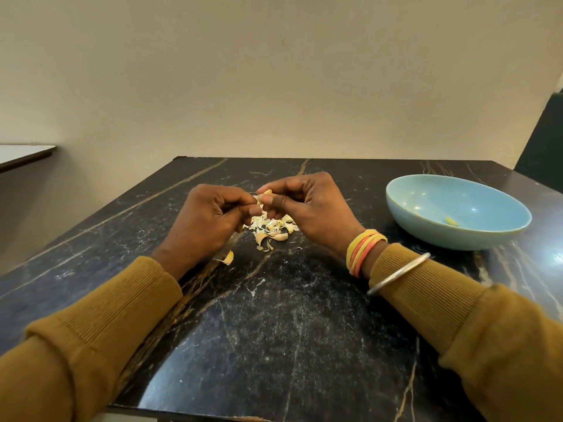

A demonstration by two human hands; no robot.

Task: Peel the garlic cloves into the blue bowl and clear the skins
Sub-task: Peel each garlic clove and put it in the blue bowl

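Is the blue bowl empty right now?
No, one yellowish peeled clove lies inside the blue bowl, towards its right side.

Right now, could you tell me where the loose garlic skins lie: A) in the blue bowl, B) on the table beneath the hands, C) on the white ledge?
B: the skins lie on the table under the left hand and right hand, both pinching a clove.

wall (274, 71): plain beige | table (274, 330): black marble, gold veins | white ledge (24, 155): far left
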